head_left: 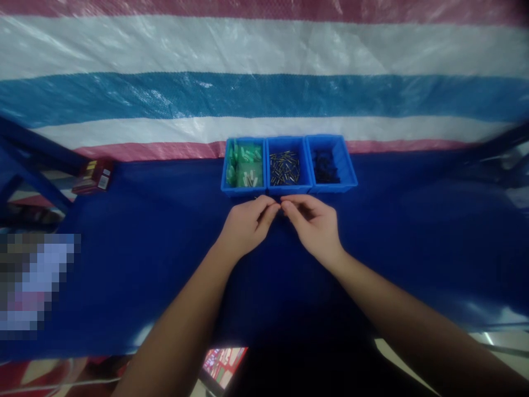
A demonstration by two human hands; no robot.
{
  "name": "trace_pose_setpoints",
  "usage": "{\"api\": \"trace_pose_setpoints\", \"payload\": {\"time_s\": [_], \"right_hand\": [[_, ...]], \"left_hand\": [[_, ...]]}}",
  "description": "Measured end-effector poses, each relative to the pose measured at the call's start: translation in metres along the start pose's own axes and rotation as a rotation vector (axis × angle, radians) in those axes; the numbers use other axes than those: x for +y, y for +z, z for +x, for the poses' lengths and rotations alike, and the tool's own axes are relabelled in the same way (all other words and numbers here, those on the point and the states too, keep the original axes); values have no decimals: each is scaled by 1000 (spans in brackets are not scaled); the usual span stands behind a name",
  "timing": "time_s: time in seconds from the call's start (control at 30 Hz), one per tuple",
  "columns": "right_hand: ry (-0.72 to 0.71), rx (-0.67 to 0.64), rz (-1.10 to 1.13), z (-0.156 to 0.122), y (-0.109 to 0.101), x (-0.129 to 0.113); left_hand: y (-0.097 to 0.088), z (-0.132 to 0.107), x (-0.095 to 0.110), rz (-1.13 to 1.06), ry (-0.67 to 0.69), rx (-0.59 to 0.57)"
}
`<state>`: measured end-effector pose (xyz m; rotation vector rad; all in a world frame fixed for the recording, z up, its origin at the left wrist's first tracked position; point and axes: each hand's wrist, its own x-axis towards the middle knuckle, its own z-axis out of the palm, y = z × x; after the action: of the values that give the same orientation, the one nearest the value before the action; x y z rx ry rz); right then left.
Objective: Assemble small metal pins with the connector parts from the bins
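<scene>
My left hand [247, 225] and my right hand [317, 225] meet fingertip to fingertip over the blue table, just in front of the bins. Both are pinched closed. Whatever lies between the fingers is too small and blurred to name; a thin sliver shows by the left fingers. Behind them stand three blue plastic bins side by side. The left bin [243, 190] has green packets and small whitish pieces in it. Thin metallic, pin-like parts fill the floor of the middle bin [289, 189]. Dark small parts lie in the right bin [349, 179].
A dark red box [94, 175] sits at the table's back left, beside a blue metal frame [35, 160]. Striped plastic sheeting [264, 96] hangs behind the blue table [144, 237]. A pixelated patch covers the left edge. Below the table's front edge a red patterned item [224, 364] shows.
</scene>
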<state>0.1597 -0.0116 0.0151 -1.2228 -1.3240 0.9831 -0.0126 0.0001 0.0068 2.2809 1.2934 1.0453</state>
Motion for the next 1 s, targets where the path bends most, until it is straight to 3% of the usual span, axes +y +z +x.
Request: {"api": "trace_pose_setpoints", "payload": {"time_s": [0.3,0.5,0.8,1.0], "right_hand": [[48,8,28,1,-1,0],[32,-1,16,0,0,-2],[90,15,114,3,1,0],[73,-12,109,2,1,0]], "left_hand": [[2,0,1,-48,26,94],[-1,1,0,16,25,10],[1,1,3,-29,30,53],[-2,2,2,47,63,17]]}}
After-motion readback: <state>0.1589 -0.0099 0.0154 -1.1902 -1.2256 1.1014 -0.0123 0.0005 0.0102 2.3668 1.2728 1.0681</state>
